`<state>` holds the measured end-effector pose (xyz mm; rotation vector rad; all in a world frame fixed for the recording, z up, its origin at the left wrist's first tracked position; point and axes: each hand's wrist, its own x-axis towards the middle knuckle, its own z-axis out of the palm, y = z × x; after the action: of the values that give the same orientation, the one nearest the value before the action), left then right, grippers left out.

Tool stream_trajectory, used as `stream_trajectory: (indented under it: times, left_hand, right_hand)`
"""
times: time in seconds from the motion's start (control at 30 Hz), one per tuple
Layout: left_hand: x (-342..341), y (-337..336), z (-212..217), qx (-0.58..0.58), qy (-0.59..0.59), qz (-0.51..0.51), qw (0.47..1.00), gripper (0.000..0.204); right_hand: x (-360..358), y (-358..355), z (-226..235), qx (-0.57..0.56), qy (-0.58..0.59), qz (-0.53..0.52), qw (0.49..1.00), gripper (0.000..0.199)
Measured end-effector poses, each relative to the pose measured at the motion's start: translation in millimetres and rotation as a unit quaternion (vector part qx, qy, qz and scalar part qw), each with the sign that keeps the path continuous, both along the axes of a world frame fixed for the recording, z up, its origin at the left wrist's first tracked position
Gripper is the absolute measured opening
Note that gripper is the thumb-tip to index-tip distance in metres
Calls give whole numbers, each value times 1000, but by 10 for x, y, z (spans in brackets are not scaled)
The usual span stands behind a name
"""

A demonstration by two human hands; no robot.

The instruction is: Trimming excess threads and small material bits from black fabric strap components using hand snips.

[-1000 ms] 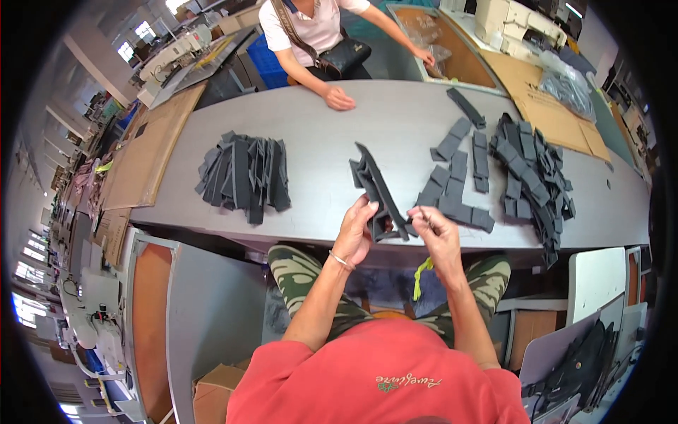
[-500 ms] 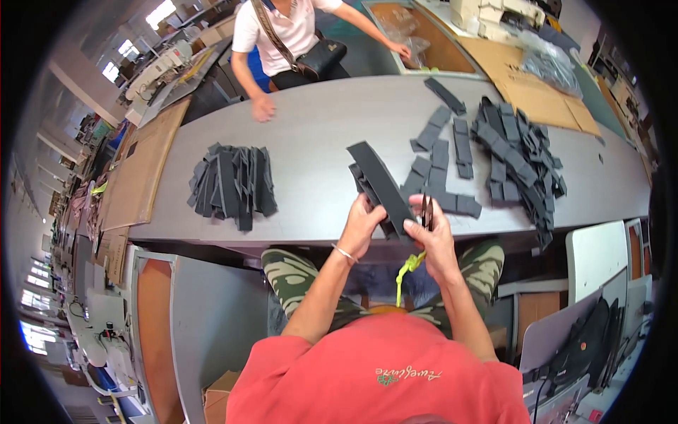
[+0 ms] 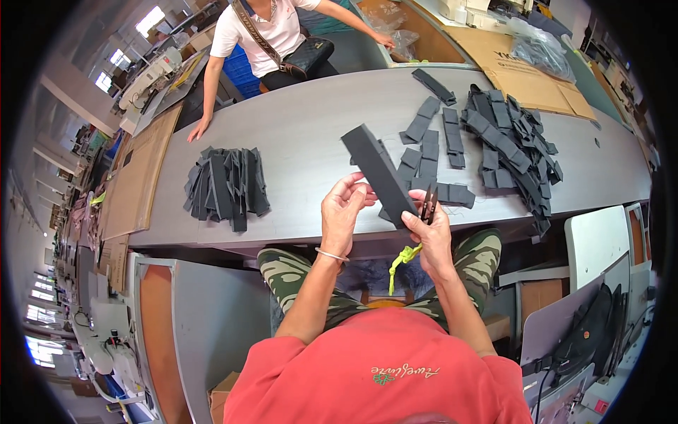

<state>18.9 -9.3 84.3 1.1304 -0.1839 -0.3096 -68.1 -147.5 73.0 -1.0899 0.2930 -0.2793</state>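
A long dark grey fabric strip [image 3: 378,172] is lifted above the near table edge, tilted up to the left. My left hand [image 3: 344,212] pinches its middle from the left. My right hand [image 3: 429,233] grips its lower end together with small thread snips [image 3: 428,205], from which a yellow-green cord [image 3: 400,263] dangles. Behind the strip, several short grey pieces [image 3: 431,152] lie spread on the grey table [image 3: 304,134].
A stack of dark strips [image 3: 226,185] lies at the left of the table, and a big loose heap [image 3: 515,145] at the right. Another person [image 3: 265,35] stands across the table with a hand on it. Cardboard sheets [image 3: 522,78] lie at the far right.
I have raised the strip higher off the table and tilted it more upright. Both hands stayed on it. The person opposite has shifted to the left in view.
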Motion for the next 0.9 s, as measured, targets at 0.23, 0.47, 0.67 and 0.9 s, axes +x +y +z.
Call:
stream_trajectory:
  times: [0.23, 0.47, 0.67, 0.9]
  left_hand:
    - [16, 37, 59, 48, -81, 35, 995, 38]
    - [-38, 12, 143, 12, -48, -41, 998, 49]
    - [6, 82, 203, -21, -22, -77, 997, 49]
    - [22, 119, 143, -51, 10, -108, 993, 49]
  right_hand:
    - [-29, 98, 25, -53, -3, 30, 998, 27]
    - [-20, 82, -7, -112, -6, 63, 992, 28]
    - [19, -116, 81, -300, -42, 52, 952, 34]
    - [218, -221, 354, -479, -102, -65, 869, 33]
